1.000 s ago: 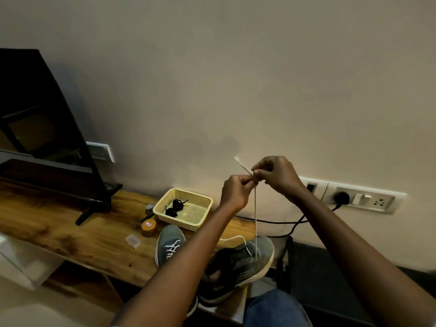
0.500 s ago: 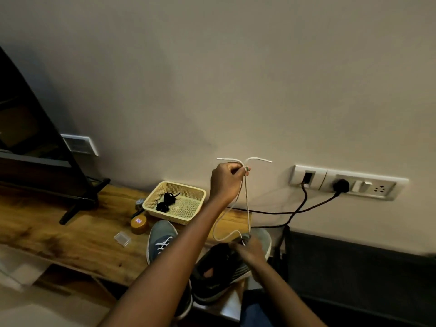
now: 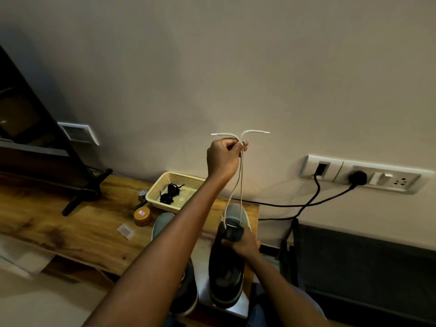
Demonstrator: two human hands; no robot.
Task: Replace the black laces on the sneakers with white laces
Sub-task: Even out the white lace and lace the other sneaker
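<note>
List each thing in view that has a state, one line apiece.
left hand: raised, pinching both ends of the white lace
white lace: threaded through the right sneaker, pulled up
right hand: gripping the right sneaker's tongue
right sneaker: on the table edge, only partly laced
left sneaker: mostly hidden behind the left arm
black laces: removed, lying in the basket
basket: upright, open
plug: inserted in the wall socket
</note>
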